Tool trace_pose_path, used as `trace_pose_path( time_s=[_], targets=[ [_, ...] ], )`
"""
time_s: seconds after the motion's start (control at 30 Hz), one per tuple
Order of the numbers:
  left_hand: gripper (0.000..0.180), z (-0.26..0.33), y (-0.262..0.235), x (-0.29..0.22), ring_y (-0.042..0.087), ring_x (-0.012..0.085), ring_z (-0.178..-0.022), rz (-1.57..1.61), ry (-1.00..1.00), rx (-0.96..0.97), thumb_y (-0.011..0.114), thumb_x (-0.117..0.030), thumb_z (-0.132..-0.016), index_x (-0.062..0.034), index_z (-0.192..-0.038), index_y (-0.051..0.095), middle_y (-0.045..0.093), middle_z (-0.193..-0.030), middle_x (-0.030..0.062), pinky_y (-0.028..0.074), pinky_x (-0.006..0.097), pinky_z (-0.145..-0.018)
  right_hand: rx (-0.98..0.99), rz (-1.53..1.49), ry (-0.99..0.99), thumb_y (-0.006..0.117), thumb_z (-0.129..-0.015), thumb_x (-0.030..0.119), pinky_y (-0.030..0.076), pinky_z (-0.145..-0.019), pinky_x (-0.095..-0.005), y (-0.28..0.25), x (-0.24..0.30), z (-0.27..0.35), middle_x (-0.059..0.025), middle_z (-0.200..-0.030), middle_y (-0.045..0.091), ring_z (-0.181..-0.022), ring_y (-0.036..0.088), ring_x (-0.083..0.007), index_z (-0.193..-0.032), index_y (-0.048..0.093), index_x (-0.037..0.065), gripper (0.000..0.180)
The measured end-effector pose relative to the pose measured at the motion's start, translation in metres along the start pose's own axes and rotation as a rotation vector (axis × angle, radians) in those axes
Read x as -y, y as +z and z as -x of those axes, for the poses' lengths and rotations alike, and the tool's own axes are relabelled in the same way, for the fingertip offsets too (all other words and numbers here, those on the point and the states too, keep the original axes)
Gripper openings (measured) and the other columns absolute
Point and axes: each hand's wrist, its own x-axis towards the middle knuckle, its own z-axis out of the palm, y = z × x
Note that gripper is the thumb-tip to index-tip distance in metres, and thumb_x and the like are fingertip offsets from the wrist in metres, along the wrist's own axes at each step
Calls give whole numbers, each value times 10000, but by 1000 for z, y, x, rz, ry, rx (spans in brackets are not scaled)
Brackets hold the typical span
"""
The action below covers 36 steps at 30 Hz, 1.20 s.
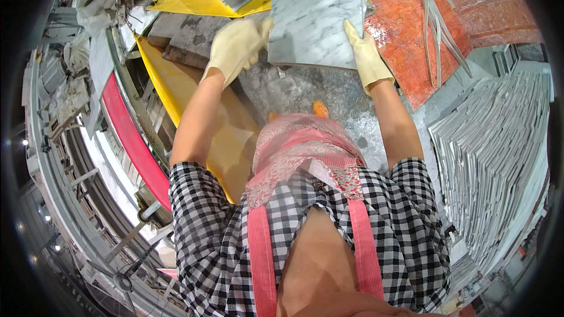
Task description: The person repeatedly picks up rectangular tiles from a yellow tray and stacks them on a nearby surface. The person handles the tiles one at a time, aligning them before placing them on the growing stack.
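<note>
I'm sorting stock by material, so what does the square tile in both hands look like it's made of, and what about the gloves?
The tile looks like polished white marble: grey veins run across a pale, smooth face, though it could be a marble-look ceramic. The gloves on the left hand and right hand look like cream rubber: matte, snug and seamless.

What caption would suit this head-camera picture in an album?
Two gloved hands, left hand and right hand, hold a grey-veined marble tile above a wet worktable.
</note>
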Motion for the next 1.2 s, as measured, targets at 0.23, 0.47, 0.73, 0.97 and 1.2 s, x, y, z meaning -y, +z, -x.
trace_pose_path(
  time_s=[0.23, 0.47, 0.73, 0.97, 1.2],
  targets=[
    [493, -66, 22, 51, 607, 393, -1151, 55, 521, -530, 474, -373, -996, -30, -1333, 581, 644, -1229, 251, 483, 467, -979, -30, 4, -147, 594, -997, 451, 404, -1087, -339, -1, 5, 8, -140, -1454, 530, -1296, 530, -229, -1494, 413, -35, 718],
    [576, -95, 95, 8, 634, 400, -1108, -52, 520, -723, 558, -245, -969, 58, -1439, 421, 638, -1229, 253, 508, 461, -978, -69, -72, -5, 606, -998, 403, 419, -1080, -356, -5, 3, -10, -130, -1449, 536, -1287, 536, -234, -1507, 411, -1, 679],
    [543, -45, 105, 3, 661, 400, -1024, 132, 336, -495, 543, -230, -963, -19, -1453, 443, 683, -1142, 223, 531, 500, -872, -43, -4, -28, 590, -979, 486, 440, -1056, -338, -16, 8, 0, -174, -1383, 586, -1243, 582, -258, -1454, 440, -76, 751],
    [581, -16, 117, 10, 633, 386, -1126, 108, -4, -391, 454, -432, -1005, -148, -1511, 427, 643, -1276, 194, 507, 500, -936, 64, -77, 50, 572, -972, 541, 317, -1170, -358, -15, 5, -4, -200, -1501, 480, -1402, 443, -275, -1505, 402, -34, 802],
    [570, -24, 116, 57, 682, 206, -896, 764, -244, -265, 469, -483, -1041, -22, -1368, 542, 650, -1194, 144, 596, 344, -738, 150, -251, 23, 730, -854, 559, 381, -1120, -395, 21, -14, -8, -233, -1449, 498, -1322, 502, -300, -1474, 338, -112, 994]
  ],
)
